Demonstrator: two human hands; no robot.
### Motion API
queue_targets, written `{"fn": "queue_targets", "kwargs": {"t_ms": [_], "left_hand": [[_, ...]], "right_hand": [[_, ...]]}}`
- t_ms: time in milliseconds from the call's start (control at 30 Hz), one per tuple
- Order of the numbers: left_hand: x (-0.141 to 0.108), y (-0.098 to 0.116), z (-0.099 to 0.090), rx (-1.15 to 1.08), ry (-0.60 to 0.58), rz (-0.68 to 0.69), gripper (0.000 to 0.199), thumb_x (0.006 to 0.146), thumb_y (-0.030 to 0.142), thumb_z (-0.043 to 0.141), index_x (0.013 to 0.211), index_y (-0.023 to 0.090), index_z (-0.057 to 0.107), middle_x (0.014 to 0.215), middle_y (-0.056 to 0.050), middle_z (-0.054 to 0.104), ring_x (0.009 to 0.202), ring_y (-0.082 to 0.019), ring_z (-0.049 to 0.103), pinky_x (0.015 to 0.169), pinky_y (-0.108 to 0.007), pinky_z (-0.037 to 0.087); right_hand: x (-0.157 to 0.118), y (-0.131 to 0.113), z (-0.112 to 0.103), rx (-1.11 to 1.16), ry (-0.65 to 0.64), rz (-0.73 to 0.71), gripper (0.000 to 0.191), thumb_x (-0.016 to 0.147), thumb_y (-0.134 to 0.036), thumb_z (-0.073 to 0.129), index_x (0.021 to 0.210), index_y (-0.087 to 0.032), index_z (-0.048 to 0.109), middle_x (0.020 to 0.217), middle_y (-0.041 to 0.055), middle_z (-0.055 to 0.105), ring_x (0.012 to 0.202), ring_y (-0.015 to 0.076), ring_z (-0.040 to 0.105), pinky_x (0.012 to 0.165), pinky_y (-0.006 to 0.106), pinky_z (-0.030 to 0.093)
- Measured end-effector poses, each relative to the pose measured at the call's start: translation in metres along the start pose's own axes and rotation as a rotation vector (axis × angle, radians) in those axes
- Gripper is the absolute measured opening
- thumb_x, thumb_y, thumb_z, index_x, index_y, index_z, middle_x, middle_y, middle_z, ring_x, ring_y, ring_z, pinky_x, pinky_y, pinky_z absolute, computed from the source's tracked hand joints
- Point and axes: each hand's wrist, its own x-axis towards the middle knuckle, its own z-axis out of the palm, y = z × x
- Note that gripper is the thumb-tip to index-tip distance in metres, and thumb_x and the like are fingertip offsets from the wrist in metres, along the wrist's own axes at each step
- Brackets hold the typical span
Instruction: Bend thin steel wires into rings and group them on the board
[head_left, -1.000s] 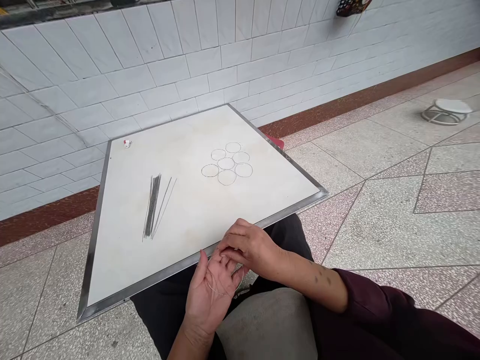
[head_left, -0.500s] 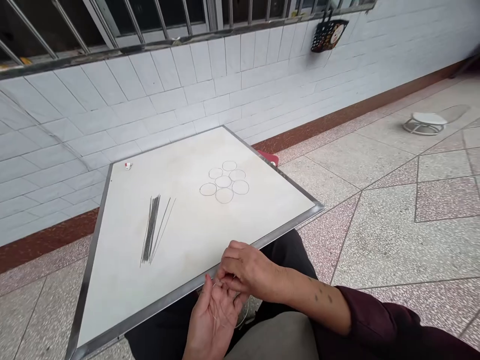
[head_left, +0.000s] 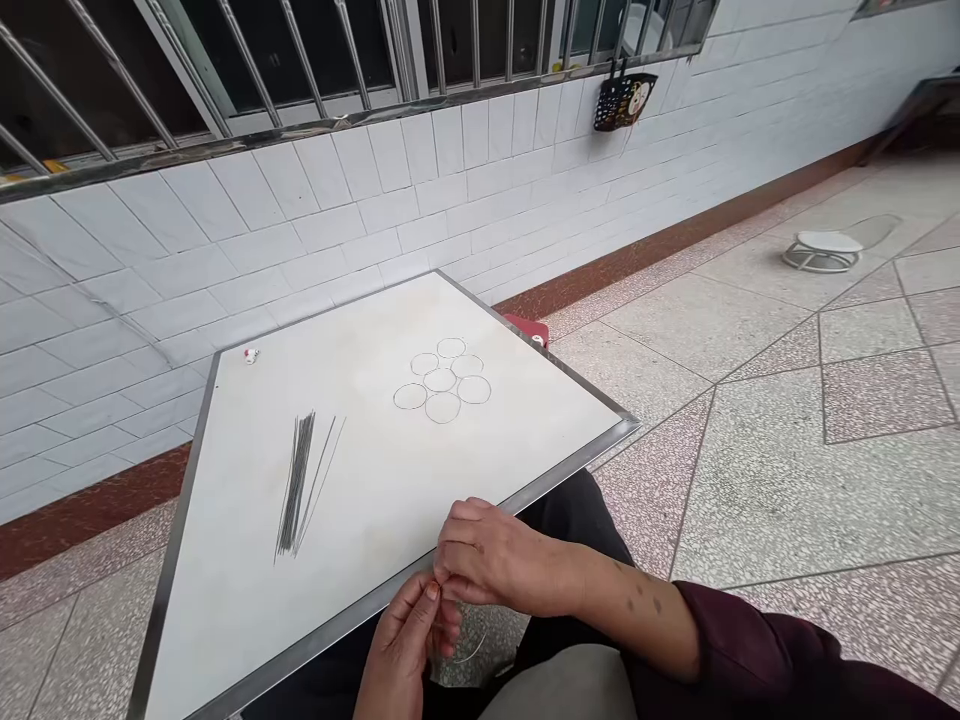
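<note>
Both hands meet at the table's near edge, over the lap. My left hand (head_left: pixel 411 640) has its thumb and forefinger pinched together on a thin wire. Against its fingertips, my right hand (head_left: pixel 487 555) is curled, its fingers closed at the same spot; what it grips is hidden. A thin curved wire (head_left: pixel 472 652) hangs below the hands. On the white table (head_left: pixel 375 500), several wire rings (head_left: pixel 443 407) lie in a flower-like cluster. A bundle of straight dark wires (head_left: pixel 296 485) rests to the left, with a few loose wires (head_left: pixel 321 480) beside it.
A small white and red object (head_left: pixel 250 355) sits at the table's far left corner. Behind stands a tiled wall (head_left: pixel 375 215) with a barred window and a hanging black basket (head_left: pixel 624 100). A red stool (head_left: pixel 529 328) shows past the table; a white low chair (head_left: pixel 823 250) stands on the floor.
My left hand has gone from open palm up to a pinch by the right fingertips. The view has shifted slightly, so the table and wall appear lower.
</note>
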Motion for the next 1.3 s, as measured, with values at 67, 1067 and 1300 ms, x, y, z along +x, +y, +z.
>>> {"fn": "queue_targets", "kwargs": {"t_ms": [67,1067,1300], "left_hand": [[0.001,0.000,-0.005,0.039,-0.027,-0.009,0.034,0.081,0.053,0.073,0.078,0.019,0.070,0.068,0.000,0.060,0.065,-0.015,0.047,0.063,-0.028,0.038],[-0.005,0.005,0.003,-0.197,-0.047,-0.087,0.018,0.074,0.033,0.081,0.074,0.016,0.074,0.062,0.001,0.059,0.056,-0.010,0.045,0.056,-0.024,0.033],[-0.009,0.004,0.013,-0.324,-0.042,-0.076,0.014,0.075,0.026,0.079,0.067,0.018,0.069,0.059,0.002,0.056,0.056,-0.011,0.044,0.058,-0.026,0.036]], "right_hand": [[-0.001,0.002,-0.001,0.030,-0.025,-0.026,0.015,0.101,-0.030,0.055,0.096,-0.017,0.061,0.090,0.0029,0.063,0.088,0.0172,0.048,0.081,0.030,0.039],[-0.007,0.006,-0.008,0.411,-0.036,0.069,0.011,0.098,-0.024,0.059,0.105,-0.017,0.065,0.094,0.0055,0.064,0.091,0.0152,0.057,0.081,0.026,0.050],[-0.007,0.003,-0.010,0.435,0.006,0.101,0.015,0.100,-0.024,0.056,0.102,-0.016,0.069,0.093,0.0056,0.062,0.090,0.0131,0.059,0.079,0.023,0.052]]}}
